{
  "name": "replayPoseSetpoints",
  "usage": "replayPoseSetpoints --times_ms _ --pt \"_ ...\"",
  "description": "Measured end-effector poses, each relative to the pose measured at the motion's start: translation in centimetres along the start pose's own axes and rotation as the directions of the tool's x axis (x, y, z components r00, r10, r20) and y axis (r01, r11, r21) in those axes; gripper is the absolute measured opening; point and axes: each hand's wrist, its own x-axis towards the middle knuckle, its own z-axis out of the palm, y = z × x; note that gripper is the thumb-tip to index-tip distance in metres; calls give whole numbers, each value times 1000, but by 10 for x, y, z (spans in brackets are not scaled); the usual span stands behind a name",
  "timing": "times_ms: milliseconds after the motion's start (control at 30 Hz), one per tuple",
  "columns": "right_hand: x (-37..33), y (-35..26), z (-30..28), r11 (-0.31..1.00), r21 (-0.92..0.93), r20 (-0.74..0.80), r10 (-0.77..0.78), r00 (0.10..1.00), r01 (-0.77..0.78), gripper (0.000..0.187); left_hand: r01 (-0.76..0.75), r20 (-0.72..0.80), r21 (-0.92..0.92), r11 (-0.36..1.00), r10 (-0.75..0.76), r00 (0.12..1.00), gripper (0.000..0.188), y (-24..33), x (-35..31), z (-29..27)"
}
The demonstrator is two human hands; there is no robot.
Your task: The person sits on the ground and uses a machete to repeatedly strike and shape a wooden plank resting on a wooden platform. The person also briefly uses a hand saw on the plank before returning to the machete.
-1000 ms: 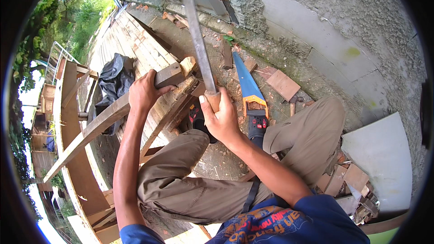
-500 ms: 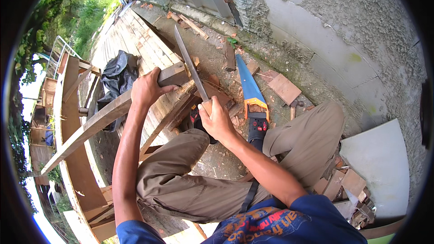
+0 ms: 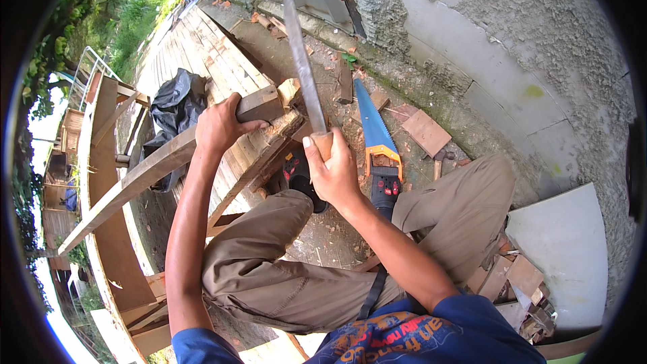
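- Right hand (image 3: 331,174): fingers wrapped round the wooden handle of the machete (image 3: 304,67), thumb up along it; blade points up and away, apart from the wood in view.
- Left hand (image 3: 219,125): clamped over the wooden beam (image 3: 155,155), fingers on the far side, thumb along the near face, aimed at the cut end.
- Beam: squared end by the near right corner of the plank platform (image 3: 226,67); the length runs out past its left edge. Whether the far end has support, can't tell.
- Judgement: blade work at that end needs the left thumb tucked and the hand slid further back along the beam.
- Press the beam firmly onto the platform near its corner; that long overhang could make it tip or roll.
- Short, controlled strokes, edge angled away from left hand and knees.
- Handsaw (image 3: 374,118) lies on the ground off the platform's right side, handle by the shoe (image 3: 385,192): mind the teeth.
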Motion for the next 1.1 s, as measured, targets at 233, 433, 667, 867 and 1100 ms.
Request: replayPoseSetpoints --times_ms 233,433,667,867,1100 --pt "-18 33 5 983 -138 165 143 976 -121 35 -18 -33 0 1000 18 999 78 3 6 -2" --pt "-13 29 13 979 205 -165 38 986 -3 30 -20 0 -17 1000 20 1000 76 8 7 -2" --pt "-14 14 2 999 30 54 36 998 -38 31 35 33 -1 999 -35 999 76 0 3 -1" --pt "-32 49 11 985 -113 135 148 980 -134 40 -41 -34 -9 999 41 999 75 2 8 0" --pt "-18 30 10 917 392 -62 105 992 -73 26 -8 12 9 1000 8 1000 76 3 6 3"
